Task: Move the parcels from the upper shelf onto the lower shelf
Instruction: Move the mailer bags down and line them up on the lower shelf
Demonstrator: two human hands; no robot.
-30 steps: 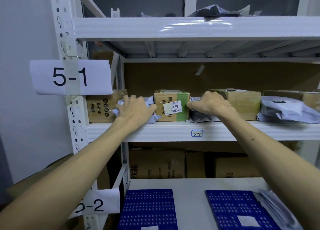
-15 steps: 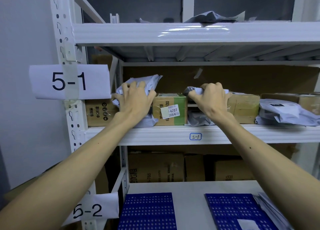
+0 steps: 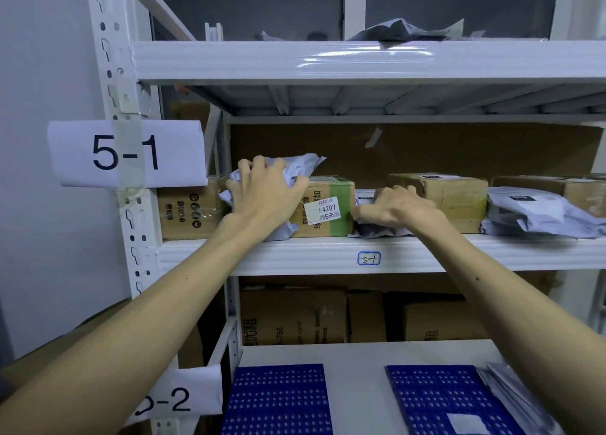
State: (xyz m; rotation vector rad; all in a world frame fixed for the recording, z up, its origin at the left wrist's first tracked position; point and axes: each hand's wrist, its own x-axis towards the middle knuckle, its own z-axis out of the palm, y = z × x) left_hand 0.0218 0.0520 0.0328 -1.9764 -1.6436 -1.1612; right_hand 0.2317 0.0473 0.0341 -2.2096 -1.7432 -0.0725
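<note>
**Status.** Both parcels in hand are on the upper shelf; nothing lifted clear yet.
- Left hand: fingers curled over a crumpled grey mailer and gripping it. Mailer sits toward the shelf's left end, at the front edge, between a left carton and the labelled box.
- Right hand: fingers bent down over a flat mailer, thumb at its front-left corner. Reads as a grip, but the underside isn't visible. Mailer is wedged between the labelled box and a taped carton, at the front edge.
- Lower shelf: two blue mats near its front edge.

**Risks (judgement).**
1. Flat mailer looks tight between its neighbours. A quick pull could drag the labelled box or taped carton over the front edge.
2. Thin poly film may slip or tear if held by a fold only.
3. Two loads at once means no spare hand to steady anything that shifts.
4. The upper shelf's front lip could snag either mailer on the way down.

**Markings.**
- Post sign: "5-1".
- Edge tag: "5-1", handwritten.
- Lower sign: only "-2" is clear, 1st char. cut off.
- Box sticker: "4207" and "5元", plus a barcode.
- Carton behind the lower shelf: "-766".
- Other print too small to read.
</note>
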